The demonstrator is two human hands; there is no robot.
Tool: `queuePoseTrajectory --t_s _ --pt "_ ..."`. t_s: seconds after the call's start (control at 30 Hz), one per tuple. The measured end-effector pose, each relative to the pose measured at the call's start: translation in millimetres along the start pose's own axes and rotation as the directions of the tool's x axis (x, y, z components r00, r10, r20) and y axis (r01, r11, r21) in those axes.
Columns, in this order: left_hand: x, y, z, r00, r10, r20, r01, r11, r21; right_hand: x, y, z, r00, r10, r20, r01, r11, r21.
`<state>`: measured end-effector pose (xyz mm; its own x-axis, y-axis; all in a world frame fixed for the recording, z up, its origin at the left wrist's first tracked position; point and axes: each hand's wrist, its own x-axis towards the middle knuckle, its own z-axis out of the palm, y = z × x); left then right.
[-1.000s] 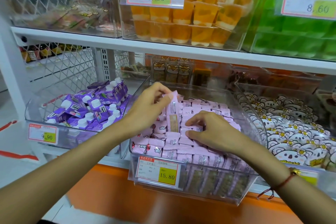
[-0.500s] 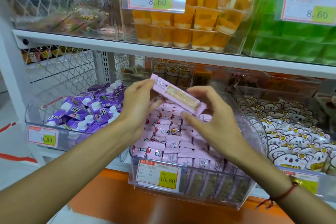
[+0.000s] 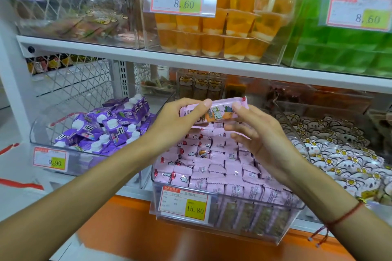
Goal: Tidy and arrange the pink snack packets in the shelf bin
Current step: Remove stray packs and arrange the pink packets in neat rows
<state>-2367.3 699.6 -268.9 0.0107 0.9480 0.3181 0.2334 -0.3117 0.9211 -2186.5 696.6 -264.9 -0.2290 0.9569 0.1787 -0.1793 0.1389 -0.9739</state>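
Packet (image 3: 214, 110), pink, is held lengthwise above the clear shelf bin (image 3: 250, 216), printed face toward the camera. It is gripped at its left end by the left hand (image 3: 176, 121), thumb on top and fingers curled beneath. Its right end is pinched by the thumb and forefinger of the right hand (image 3: 261, 133); the remaining right fingers are seen spread and loosely extended under the packet. A red cord bracelet (image 3: 339, 218) is worn on the right wrist.

The bin is filled with pink snack packets (image 3: 212, 167): upright rows along the front wall, looser and less ordered toward the back. A price tag (image 3: 184, 205) reading 15.80 is fixed to the bin's front.

To the left, a clear bin of purple cartons (image 3: 110, 125) with white caps is noted, tagged 9.90. To the right, white cartoon-printed packets (image 3: 339, 159) are piled. On the shelf above, orange jelly cups (image 3: 214, 32) are stacked in a clear bin, with green packs (image 3: 343, 48) beside them, both tagged 8.60.
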Motion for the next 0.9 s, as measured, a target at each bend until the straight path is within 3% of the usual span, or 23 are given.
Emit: queuePoseTrajectory --t_s 0.1,0.2,0.3,0.53,0.7,0.77,0.9 --pt "-0.8 -0.5 -4.0 0.995 -0.016 0.094 0.014 1.000 0.023 1.4 2.0 -0.2 0.998 -0.046 -0.053 0.043 0.998 -0.052" --pt "-4.0 -0.8 -3.0 0.965 0.032 0.262 -0.072 0.987 0.145 2.2 1.9 -2.6 0.986 -0.112 -0.120 0.100 0.990 -0.102" --pt "-4.7 -4.9 0.6 0.937 0.122 0.328 -0.206 0.950 0.235 0.5 -0.3 -2.5 0.970 -0.224 -0.099 0.193 0.949 -0.250" --pt "-3.9 -5.3 7.6 0.928 0.282 0.244 -0.304 0.951 0.056 -0.9 1.5 2.5 0.935 -0.354 -0.004 0.321 0.852 -0.414" --pt "-4.8 -15.4 2.8 0.918 0.254 0.306 -0.292 0.952 0.087 6.3 9.9 -7.2 0.974 -0.214 -0.070 0.161 0.881 -0.445" --pt "-6.3 -17.0 2.1 0.913 0.253 0.320 -0.324 0.926 0.192 7.7 18.5 -10.8 0.991 -0.136 -0.013 0.103 0.810 -0.577" --pt "-5.8 -10.9 -4.6 0.909 0.250 0.333 -0.393 0.780 0.488 2.4 34.9 -15.8 0.973 -0.023 0.230 0.216 0.446 -0.869"
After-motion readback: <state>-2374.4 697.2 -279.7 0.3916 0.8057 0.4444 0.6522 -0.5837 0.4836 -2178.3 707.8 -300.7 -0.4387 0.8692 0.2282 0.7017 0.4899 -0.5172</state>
